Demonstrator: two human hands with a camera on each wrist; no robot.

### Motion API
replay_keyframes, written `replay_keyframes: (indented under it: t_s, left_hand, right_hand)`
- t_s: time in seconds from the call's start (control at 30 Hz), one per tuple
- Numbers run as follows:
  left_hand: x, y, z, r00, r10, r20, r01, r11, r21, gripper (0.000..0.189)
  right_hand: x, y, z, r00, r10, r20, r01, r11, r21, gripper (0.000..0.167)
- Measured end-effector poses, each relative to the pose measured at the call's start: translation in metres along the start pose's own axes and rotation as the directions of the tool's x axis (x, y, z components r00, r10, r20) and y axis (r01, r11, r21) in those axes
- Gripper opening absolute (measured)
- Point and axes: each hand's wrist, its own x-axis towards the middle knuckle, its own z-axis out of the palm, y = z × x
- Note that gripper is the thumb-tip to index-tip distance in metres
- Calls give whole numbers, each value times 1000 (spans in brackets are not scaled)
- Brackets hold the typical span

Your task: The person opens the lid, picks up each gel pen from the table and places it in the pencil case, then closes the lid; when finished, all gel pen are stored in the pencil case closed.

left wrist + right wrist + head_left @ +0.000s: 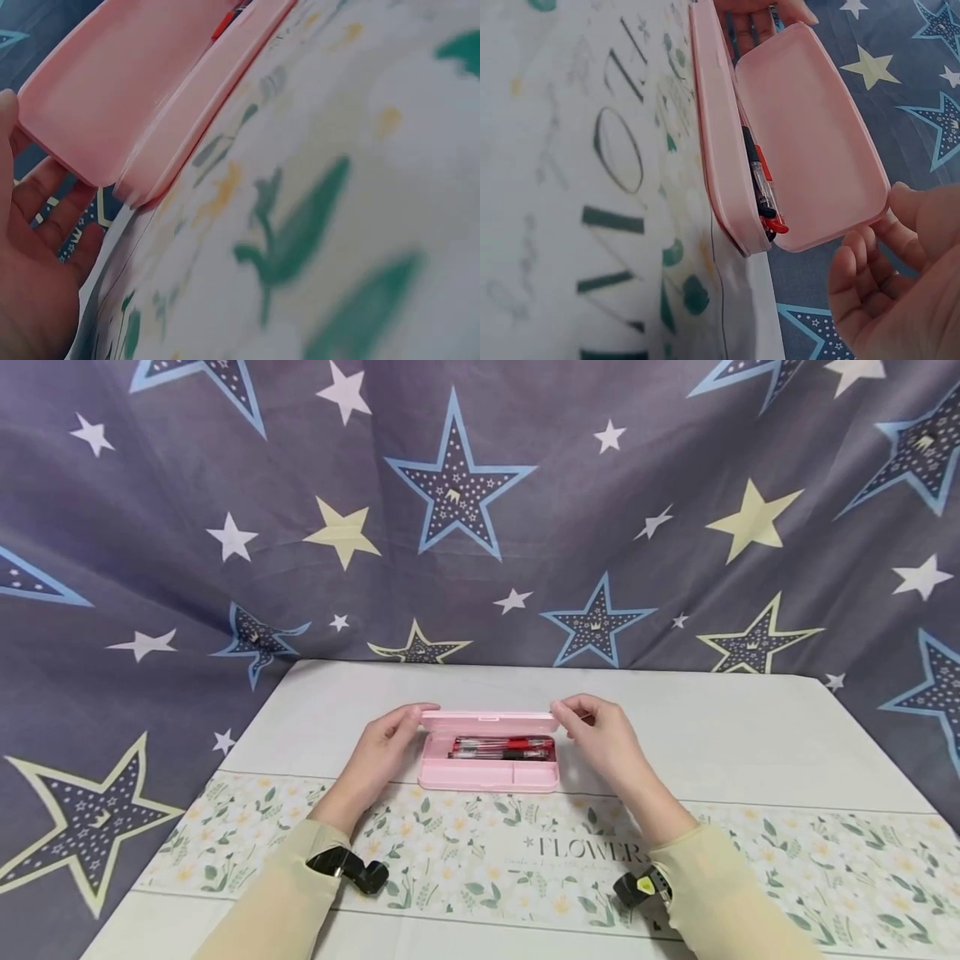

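Note:
A pink pencil case (465, 775) lies on the table, its lid (489, 723) raised at the back. Several pens (498, 755), with red and black parts, lie together in the rear compartment; two smaller sections in front of them hold nothing. My left hand (381, 752) pinches the left corner of the lid, with the thumb in front and fingers behind it. At the opposite corner, my right hand (606, 739) grips the lid between thumb and index finger. The right wrist view shows the lid's smooth inside (810, 135) and pen ends near the case's end.
A white table covering (750, 735) with a floral band (450, 860) lies under the case; the band bears printed lettering. Behind the table hangs a dark grey cloth (570, 527) patterned with stars. Black cameras (367, 875) sit on both wrists.

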Motion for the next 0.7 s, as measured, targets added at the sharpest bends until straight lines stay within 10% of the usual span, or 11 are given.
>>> replay_keyframes:
  t_s: [0.7]
  left_hand:
    - [-13,10,14,982,67,178,-89,989,122,43]
  right_hand:
    - [-18,13,-15,970,-109,217,118,993,-28,39]
